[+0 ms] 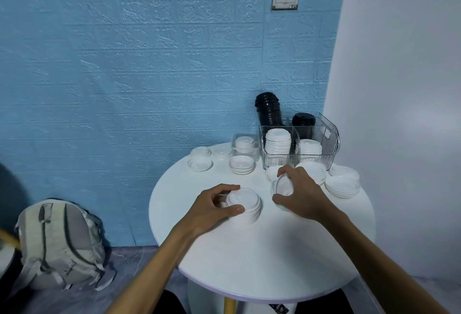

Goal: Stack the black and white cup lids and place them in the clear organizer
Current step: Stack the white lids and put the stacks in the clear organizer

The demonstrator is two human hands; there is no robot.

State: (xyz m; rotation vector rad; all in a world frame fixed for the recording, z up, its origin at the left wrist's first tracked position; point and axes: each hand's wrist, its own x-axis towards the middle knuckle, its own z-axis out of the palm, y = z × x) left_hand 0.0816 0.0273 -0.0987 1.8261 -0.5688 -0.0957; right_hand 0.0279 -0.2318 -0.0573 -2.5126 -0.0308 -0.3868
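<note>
Blue brick-patterned wall is seen behind a round white table [249, 263], with a grey backpack [59, 241] on the floor to the left. A short stack of white lids [245, 205] is gripped at its side by the left hand [212, 207], thumb and fingers curled round it. A single white lid [283, 186] is held tilted in the right hand [303, 195], just beside that stack. Black and white stacks are already stood in the clear organizer [326, 136] at the table's far edge; loose lids [343, 185] lie near it. Such lids are judged light, thin and springy, easily cracked if squeezed, so they are best held by the rim, and a stack steadied from both sides.
</note>
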